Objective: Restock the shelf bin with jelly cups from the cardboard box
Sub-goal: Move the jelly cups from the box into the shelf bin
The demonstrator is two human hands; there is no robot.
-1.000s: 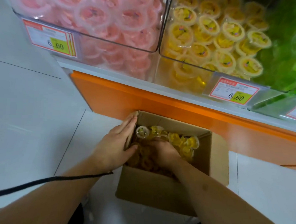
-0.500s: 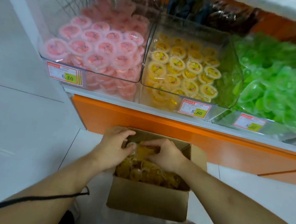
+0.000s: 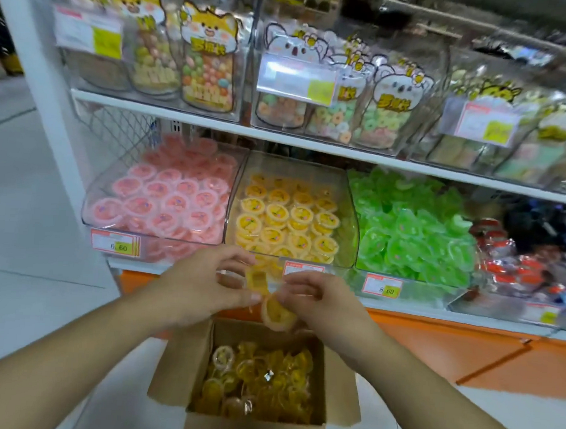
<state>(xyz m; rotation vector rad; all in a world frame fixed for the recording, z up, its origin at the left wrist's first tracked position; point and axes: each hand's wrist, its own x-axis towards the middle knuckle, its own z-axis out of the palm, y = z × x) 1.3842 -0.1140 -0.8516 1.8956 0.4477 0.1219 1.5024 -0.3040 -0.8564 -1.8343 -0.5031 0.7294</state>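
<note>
An open cardboard box (image 3: 175, 366) stands on the floor below me, holding several loose yellow jelly cups (image 3: 259, 383). Above it, my left hand (image 3: 199, 285) and my right hand (image 3: 316, 298) together hold a small cluster of yellow jelly cups (image 3: 270, 299) between their fingers, lifted clear of the box. Straight ahead on the low shelf is the clear bin (image 3: 348, 217) of yellow jelly cups (image 3: 288, 221), stacked in rows. The held cups hang just in front of and below the bin's front edge.
A bin of pink jelly cups (image 3: 171, 202) sits left of the yellow one, and a bin of green jellies (image 3: 412, 227) right of it. Price tags (image 3: 382, 286) line the shelf front. Above is a shelf of candy bags (image 3: 207, 66). An orange base panel (image 3: 448, 347) runs below.
Both hands have risen out of the box with a cluster of yellow cups, up toward the yellow bin. The view has tilted up, bringing the upper shelf into sight.
</note>
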